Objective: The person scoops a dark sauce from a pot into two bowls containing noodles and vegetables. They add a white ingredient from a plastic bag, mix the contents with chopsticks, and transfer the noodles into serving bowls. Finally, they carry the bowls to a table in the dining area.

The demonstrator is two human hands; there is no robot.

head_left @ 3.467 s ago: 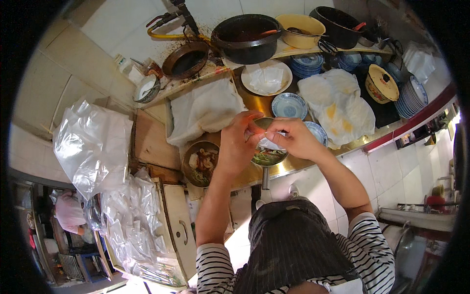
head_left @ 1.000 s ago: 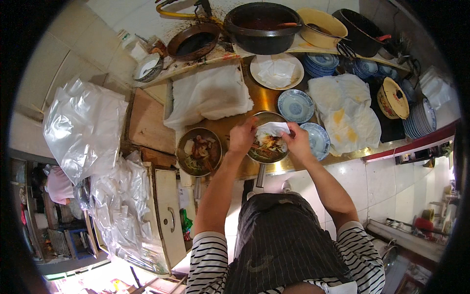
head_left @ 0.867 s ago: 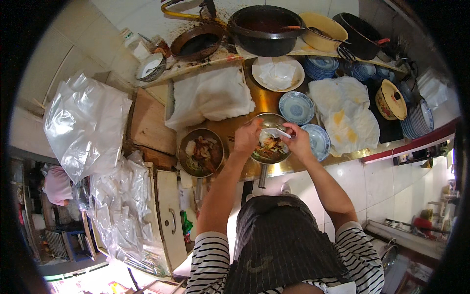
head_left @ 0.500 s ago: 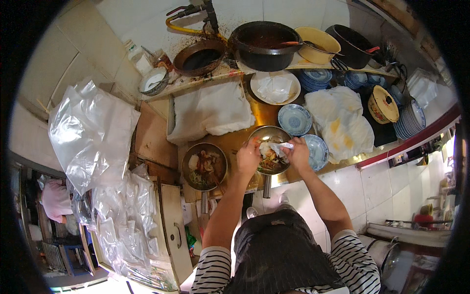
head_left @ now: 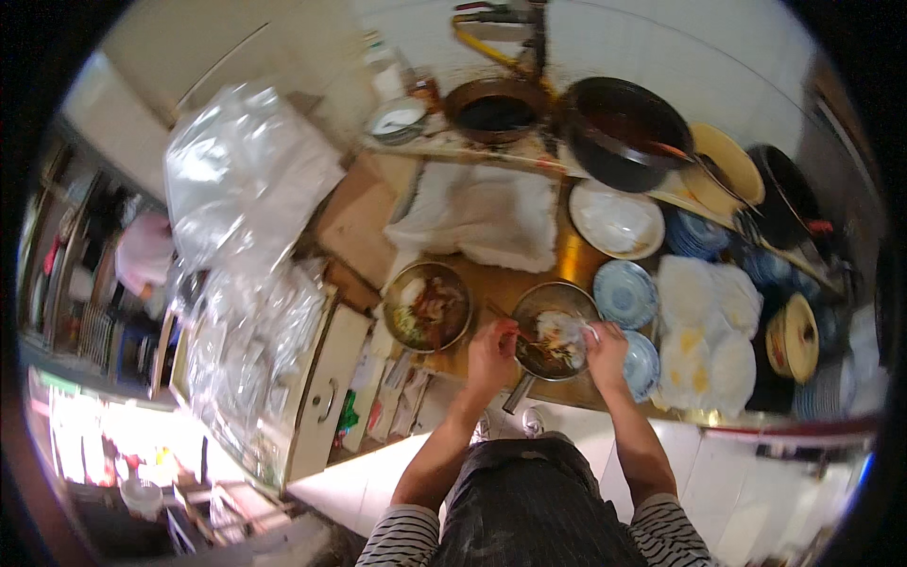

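Observation:
My left hand (head_left: 493,354) is closed at the left rim of a metal pan (head_left: 578,295), fingers pinched; what they hold is too blurred to name. A thin brown stick (head_left: 497,310) shows just above that hand. At the pan's right rim my right hand (head_left: 607,355) pinches a small crumpled white packet (head_left: 591,335). Inside this pan lie a white mass (head_left: 559,329) and mixed shredded food (head_left: 539,357). A second pan (head_left: 457,274) to the left holds brown pieces, green shreds and something white.
Patterned blue bowls (head_left: 625,295) and a stained white cloth (head_left: 707,340) lie to the right. Behind is a white cloth over a tray (head_left: 482,213). A large black pot (head_left: 625,132) and a dark wok (head_left: 496,113) stand on the shelf. Plastic bags (head_left: 246,180) hang left.
The view has turned, shifting the counter. My hands, close together over the pan before, are now apart at its two sides. The white packet no longer spans between them.

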